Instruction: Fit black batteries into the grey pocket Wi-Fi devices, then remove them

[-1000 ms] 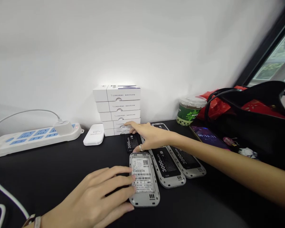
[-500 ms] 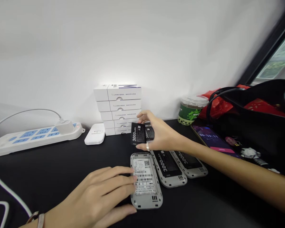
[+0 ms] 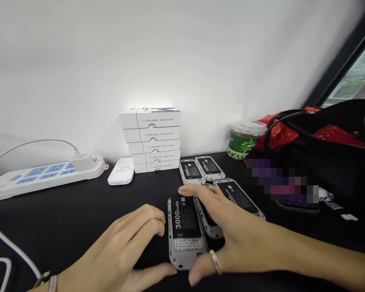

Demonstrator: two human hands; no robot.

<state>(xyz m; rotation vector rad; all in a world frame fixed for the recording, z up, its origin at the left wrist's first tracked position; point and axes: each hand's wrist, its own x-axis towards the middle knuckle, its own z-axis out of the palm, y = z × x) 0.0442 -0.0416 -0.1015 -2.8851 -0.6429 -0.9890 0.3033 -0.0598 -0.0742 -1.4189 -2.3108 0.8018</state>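
A grey device shell (image 3: 185, 261), its back off, lies in front of me with a black 3000mAh battery (image 3: 187, 221) in its recess. The battery's top edge is partly behind my right hand (image 3: 231, 227). That hand arches over the shell's right side, fingers near the top of the battery and thumb by the lower right corner, with a wide gap between them. My left hand (image 3: 130, 243) is at the left, fingers bent and apart from the thumb, whose tip is at the lower left corner. Another shell with a battery (image 3: 211, 233) is partly hidden under my right hand.
More shells with batteries (image 3: 191, 170) lie farther back and right. Behind are stacked white boxes (image 3: 159, 134) and white covers (image 3: 121, 172). A power strip (image 3: 48, 172) is at left; a drink cup (image 3: 243, 142), pixelated phone (image 3: 295, 205) and black bag (image 3: 337, 170) at right.
My right hand has come down and nearer with the battery, which now lies in the front shell and is released. My left fingers have drawn back from the shell's left side and bent.
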